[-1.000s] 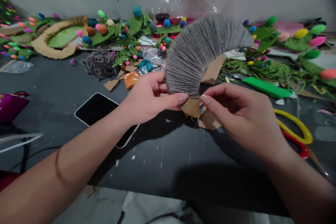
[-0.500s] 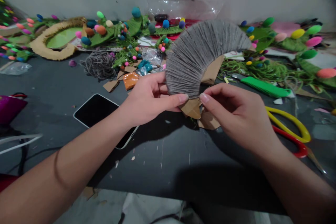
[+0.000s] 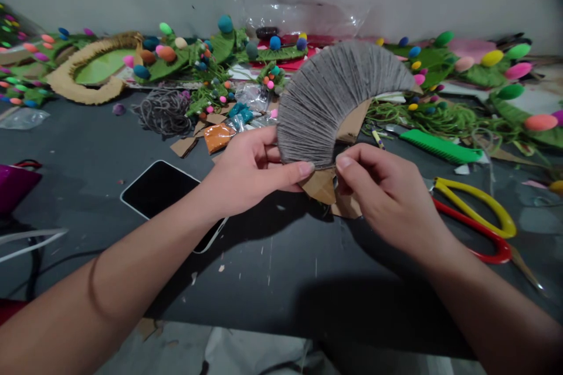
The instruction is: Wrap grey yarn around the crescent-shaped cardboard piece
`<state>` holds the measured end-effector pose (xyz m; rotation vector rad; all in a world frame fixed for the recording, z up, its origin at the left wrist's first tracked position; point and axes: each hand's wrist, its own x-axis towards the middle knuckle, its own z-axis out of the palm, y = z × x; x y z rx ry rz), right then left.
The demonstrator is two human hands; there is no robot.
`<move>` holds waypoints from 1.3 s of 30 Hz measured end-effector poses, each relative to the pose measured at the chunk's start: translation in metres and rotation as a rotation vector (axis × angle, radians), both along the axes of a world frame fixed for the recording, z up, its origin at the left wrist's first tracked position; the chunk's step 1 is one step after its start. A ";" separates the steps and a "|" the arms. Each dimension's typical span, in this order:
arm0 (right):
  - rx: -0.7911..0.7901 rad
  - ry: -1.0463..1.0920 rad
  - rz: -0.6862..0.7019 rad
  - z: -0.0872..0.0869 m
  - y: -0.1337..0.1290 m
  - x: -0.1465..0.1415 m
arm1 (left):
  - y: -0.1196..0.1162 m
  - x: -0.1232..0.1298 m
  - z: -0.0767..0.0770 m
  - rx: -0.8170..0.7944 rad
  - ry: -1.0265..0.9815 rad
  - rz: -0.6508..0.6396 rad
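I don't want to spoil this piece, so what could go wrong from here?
The grey strands might slip onto the bare cardboard end if your left hand loosens its pinch. Your right forearm could knock the scissors close beside it. Your left forearm might nudge the phone, which it partly hides.

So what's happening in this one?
The left hand holds a curved cardboard piece largely wrapped in grey yarn. The right hand pinches at its inner edge, where bare cardboard shows below the wrapping. Scissors and a phone lie on the dark table.
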<state>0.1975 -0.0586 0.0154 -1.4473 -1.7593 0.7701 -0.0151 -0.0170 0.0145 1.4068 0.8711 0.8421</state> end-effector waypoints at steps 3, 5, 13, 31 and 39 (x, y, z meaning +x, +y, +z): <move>-0.006 -0.001 0.015 0.000 0.000 -0.002 | -0.001 0.000 0.001 -0.015 0.027 0.007; -0.004 0.007 0.010 -0.001 0.000 -0.002 | -0.001 0.000 0.001 -0.022 0.048 0.013; 0.051 0.064 -0.010 0.002 0.002 0.005 | 0.000 -0.002 0.000 -0.042 0.055 0.040; 0.033 0.041 0.051 -0.003 0.001 0.002 | -0.001 -0.002 -0.001 -0.077 0.016 0.031; -0.035 0.067 0.013 -0.005 0.000 -0.002 | -0.001 -0.001 0.001 -0.064 0.063 0.037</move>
